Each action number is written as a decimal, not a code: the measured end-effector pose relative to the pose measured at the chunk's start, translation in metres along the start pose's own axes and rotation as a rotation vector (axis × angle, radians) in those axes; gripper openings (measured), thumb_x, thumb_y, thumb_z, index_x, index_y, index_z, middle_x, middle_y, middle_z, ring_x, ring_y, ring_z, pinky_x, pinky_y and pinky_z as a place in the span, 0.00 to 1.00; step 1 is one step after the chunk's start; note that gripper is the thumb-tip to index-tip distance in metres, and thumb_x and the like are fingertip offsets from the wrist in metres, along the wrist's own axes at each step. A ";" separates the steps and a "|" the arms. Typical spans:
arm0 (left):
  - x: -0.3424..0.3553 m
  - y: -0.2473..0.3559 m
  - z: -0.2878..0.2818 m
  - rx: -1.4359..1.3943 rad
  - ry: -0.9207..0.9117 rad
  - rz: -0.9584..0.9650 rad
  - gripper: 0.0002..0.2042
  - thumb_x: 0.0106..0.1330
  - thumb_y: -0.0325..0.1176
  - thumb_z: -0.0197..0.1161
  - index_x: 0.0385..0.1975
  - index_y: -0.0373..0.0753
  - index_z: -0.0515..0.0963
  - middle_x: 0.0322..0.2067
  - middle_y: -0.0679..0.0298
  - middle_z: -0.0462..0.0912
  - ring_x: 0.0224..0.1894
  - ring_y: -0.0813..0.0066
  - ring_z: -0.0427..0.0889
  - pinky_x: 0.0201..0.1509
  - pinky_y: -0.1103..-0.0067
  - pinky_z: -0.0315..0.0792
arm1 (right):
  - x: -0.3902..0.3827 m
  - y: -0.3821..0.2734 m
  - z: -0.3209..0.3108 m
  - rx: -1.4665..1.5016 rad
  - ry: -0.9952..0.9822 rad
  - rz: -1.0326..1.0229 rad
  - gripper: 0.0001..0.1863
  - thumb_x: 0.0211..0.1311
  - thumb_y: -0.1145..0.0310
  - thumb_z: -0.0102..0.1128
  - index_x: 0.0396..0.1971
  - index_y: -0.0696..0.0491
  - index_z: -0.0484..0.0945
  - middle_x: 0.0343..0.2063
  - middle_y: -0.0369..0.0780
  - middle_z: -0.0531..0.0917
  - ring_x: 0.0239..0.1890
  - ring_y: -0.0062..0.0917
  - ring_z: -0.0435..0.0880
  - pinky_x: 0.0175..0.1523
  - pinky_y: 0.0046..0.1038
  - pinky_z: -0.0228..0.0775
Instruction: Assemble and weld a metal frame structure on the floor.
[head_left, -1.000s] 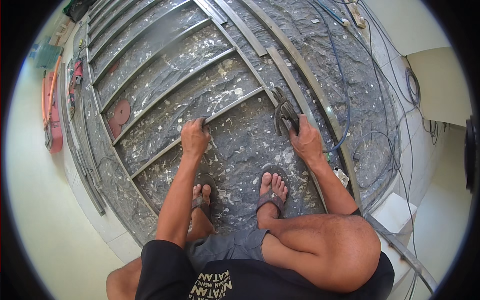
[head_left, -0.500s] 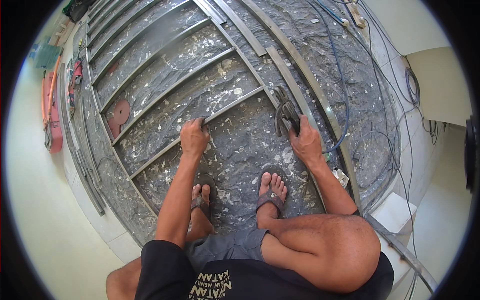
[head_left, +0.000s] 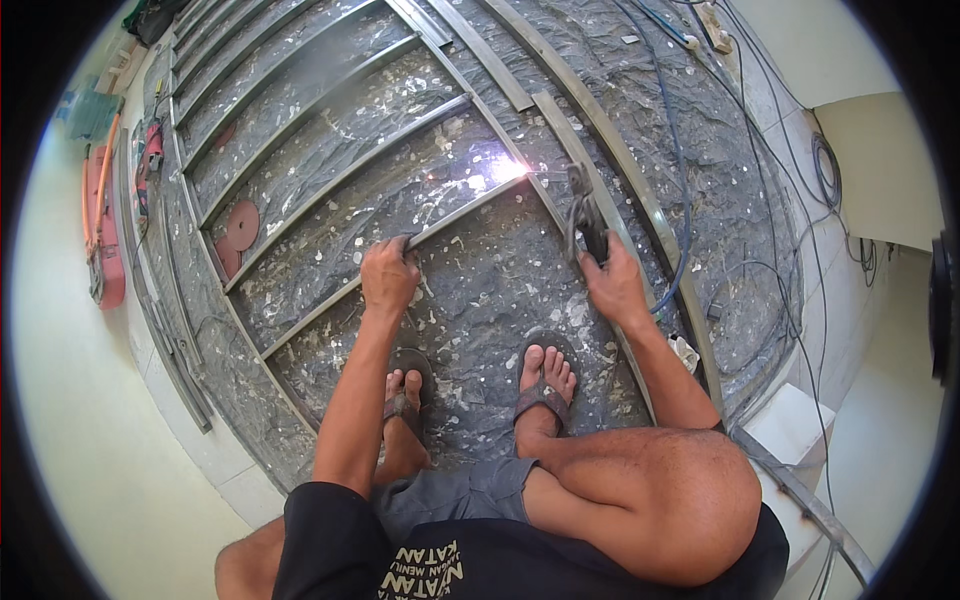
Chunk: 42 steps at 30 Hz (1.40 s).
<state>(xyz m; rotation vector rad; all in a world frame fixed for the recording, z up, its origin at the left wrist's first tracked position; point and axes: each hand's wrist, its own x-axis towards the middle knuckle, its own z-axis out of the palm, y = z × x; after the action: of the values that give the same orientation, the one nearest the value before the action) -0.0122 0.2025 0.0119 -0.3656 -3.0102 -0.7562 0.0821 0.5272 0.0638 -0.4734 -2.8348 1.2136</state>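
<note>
My left hand (head_left: 388,275) is closed on a thin steel bar (head_left: 310,319), part of a ladder-like metal frame (head_left: 458,82) lying flat. My right hand (head_left: 615,280) grips a dark welding electrode holder (head_left: 585,215) just outside the frame's right rail. A bright arc (head_left: 510,168) glows at the joint where the held bar meets that rail, hiding the detail there. My sandalled feet rest below the bar, on a paint-spotted grey ground sheet (head_left: 470,290).
Loose steel lengths (head_left: 555,60) lie along the right of the frame, with cables (head_left: 680,140) and a coiled hose (head_left: 828,175) beyond. Pink discs (head_left: 243,225) sit inside the frame's left side. A red case with orange-handled cutters (head_left: 105,230) lies at the far left.
A bright flash has appeared at the bar's joint since the earlier frames. My right hand and the holder have shifted slightly to the right. My left hand stays in place.
</note>
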 end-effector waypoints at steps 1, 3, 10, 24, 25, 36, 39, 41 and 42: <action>-0.002 -0.002 -0.001 -0.006 -0.029 -0.008 0.10 0.54 0.26 0.63 0.37 0.36 0.82 0.34 0.53 0.84 0.39 0.53 0.81 0.47 0.65 0.74 | 0.003 -0.005 -0.001 0.102 0.045 -0.048 0.14 0.58 0.71 0.59 0.41 0.59 0.70 0.33 0.58 0.81 0.34 0.57 0.80 0.35 0.50 0.71; -0.004 -0.004 -0.001 -0.002 -0.014 -0.013 0.11 0.54 0.26 0.64 0.37 0.37 0.82 0.34 0.53 0.84 0.39 0.53 0.81 0.47 0.65 0.74 | 0.010 -0.014 -0.008 0.077 -0.022 0.033 0.16 0.60 0.68 0.60 0.44 0.60 0.70 0.25 0.57 0.81 0.32 0.57 0.80 0.34 0.46 0.72; -0.004 -0.005 0.001 0.023 0.002 -0.005 0.11 0.54 0.27 0.65 0.38 0.36 0.82 0.35 0.53 0.83 0.39 0.52 0.81 0.47 0.65 0.74 | 0.002 -0.012 -0.007 -0.171 0.017 -0.087 0.17 0.59 0.69 0.60 0.46 0.59 0.69 0.23 0.57 0.79 0.30 0.56 0.80 0.32 0.49 0.70; -0.003 0.000 -0.003 0.026 -0.002 -0.011 0.10 0.54 0.27 0.64 0.37 0.36 0.82 0.34 0.53 0.83 0.38 0.53 0.81 0.46 0.64 0.74 | -0.002 -0.010 -0.001 -0.143 -0.024 -0.064 0.16 0.56 0.73 0.61 0.42 0.58 0.68 0.28 0.57 0.81 0.33 0.58 0.79 0.35 0.51 0.70; -0.003 0.000 -0.003 0.028 -0.003 -0.012 0.10 0.54 0.27 0.65 0.37 0.36 0.82 0.34 0.53 0.83 0.38 0.53 0.81 0.46 0.64 0.74 | -0.002 -0.010 -0.001 -0.144 -0.026 -0.055 0.16 0.56 0.73 0.61 0.42 0.58 0.68 0.29 0.57 0.81 0.33 0.58 0.79 0.36 0.51 0.70; -0.003 -0.002 -0.001 0.005 0.004 0.004 0.10 0.54 0.27 0.64 0.36 0.37 0.82 0.34 0.53 0.83 0.38 0.52 0.81 0.45 0.64 0.74 | -0.006 0.001 0.005 -0.145 -0.014 -0.009 0.15 0.58 0.71 0.60 0.42 0.58 0.68 0.25 0.57 0.80 0.31 0.58 0.79 0.34 0.51 0.70; -0.003 -0.001 -0.003 0.000 0.011 0.007 0.10 0.54 0.27 0.64 0.36 0.36 0.82 0.34 0.53 0.83 0.38 0.52 0.81 0.45 0.64 0.74 | -0.005 -0.008 0.000 -0.036 0.016 0.042 0.14 0.59 0.71 0.60 0.43 0.59 0.70 0.24 0.57 0.80 0.31 0.56 0.80 0.32 0.47 0.70; -0.002 -0.002 -0.003 0.027 -0.017 -0.019 0.12 0.53 0.28 0.68 0.39 0.36 0.82 0.36 0.52 0.84 0.41 0.52 0.82 0.47 0.66 0.74 | -0.004 -0.013 -0.004 -0.037 0.041 -0.001 0.14 0.59 0.71 0.60 0.42 0.59 0.69 0.26 0.57 0.81 0.32 0.55 0.81 0.32 0.46 0.70; -0.002 -0.002 -0.003 0.027 -0.017 -0.018 0.12 0.53 0.28 0.68 0.39 0.36 0.82 0.36 0.52 0.84 0.41 0.52 0.82 0.47 0.66 0.74 | -0.003 -0.011 -0.002 -0.037 0.042 -0.001 0.14 0.59 0.71 0.60 0.42 0.59 0.69 0.26 0.57 0.81 0.32 0.55 0.81 0.32 0.46 0.70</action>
<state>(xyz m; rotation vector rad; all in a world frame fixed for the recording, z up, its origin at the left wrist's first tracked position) -0.0106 0.1987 0.0135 -0.3466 -3.0400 -0.7167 0.0825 0.5209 0.0732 -0.4927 -2.8265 1.1388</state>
